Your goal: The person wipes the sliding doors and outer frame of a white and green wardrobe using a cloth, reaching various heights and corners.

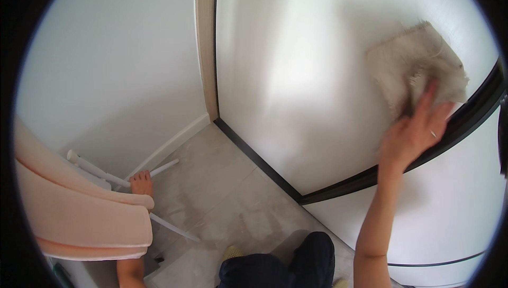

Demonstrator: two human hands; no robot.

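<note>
Against a glossy white door panel (pixel 286 76), my right hand (pixel 410 134) presses a beige cloth (pixel 407 50) with frayed edges. The fingers are slightly blurred, and part of the cloth is bunched beneath them; a ring shows on one finger. The cloth's upper part lies spread on the panel, above its dark frame (pixel 349 188). Low on the left, my left hand (pixel 142 183) has its fingers wrapped round a white tube (pixel 116 179) of a rack-like stand. Pink fabric (pixel 90 214) draped in layers hides part of my left forearm.
A pale wall (pixel 111 50) with a white baseboard (pixel 169 140) rises on the left. Grey tiles with darker patches make up the floor (pixel 222 182). A stand leg (pixel 174 227) reaches across it near my dark-trousered legs (pixel 259 271). Another white panel (pixel 450 203) adjoins at right.
</note>
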